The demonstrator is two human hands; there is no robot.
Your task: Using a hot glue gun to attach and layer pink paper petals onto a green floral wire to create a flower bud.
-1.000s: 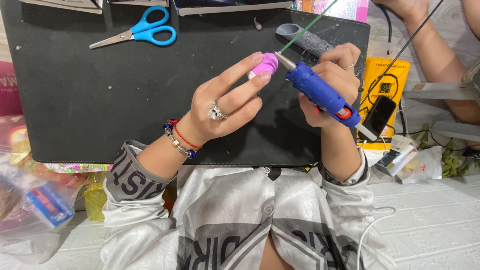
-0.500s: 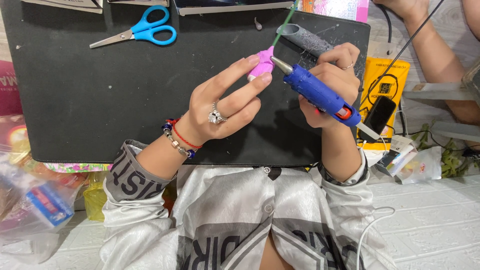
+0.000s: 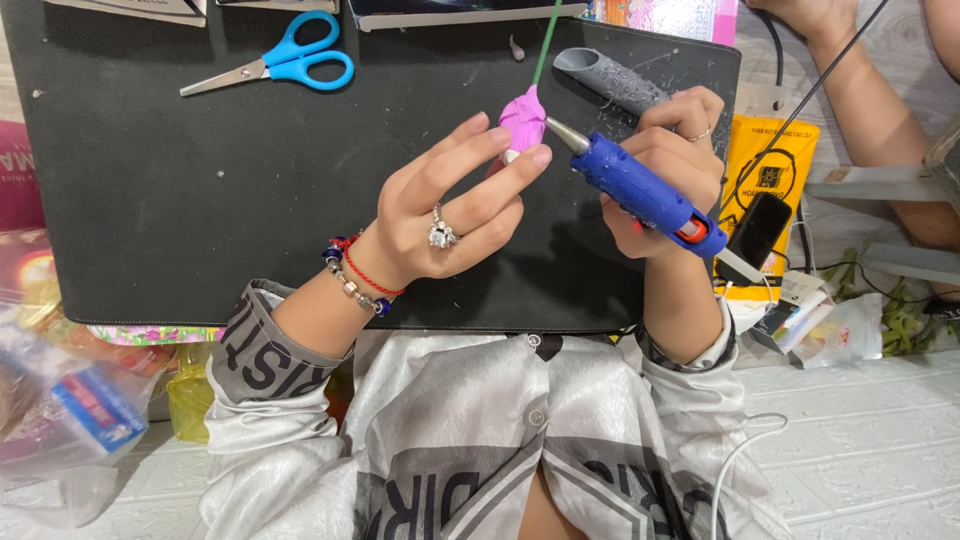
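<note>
My left hand (image 3: pixel 450 205) pinches a small pink flower bud (image 3: pixel 523 115) between fingertips; its thin green stem (image 3: pixel 546 40) runs up and away. My right hand (image 3: pixel 670 150) grips a blue glue gun (image 3: pixel 645 190), its metal nozzle touching the side of the pink bud. Both hands hover over a black mat (image 3: pixel 200 190). A ring and beaded bracelets are on my left hand and wrist.
Blue-handled scissors (image 3: pixel 275 65) lie at the mat's far left. A grey cone-shaped tube (image 3: pixel 615 80) lies behind the glue gun. A yellow packet (image 3: pixel 770 175) and black phone (image 3: pixel 757 230) sit right of the mat. Another person's arm (image 3: pixel 870 100) reaches in at top right. Plastic bags (image 3: pixel 70 400) lie at left.
The pink bud and stem have turned more upright, and the glue gun's nozzle has stayed against it. Both hands shifted only slightly.
</note>
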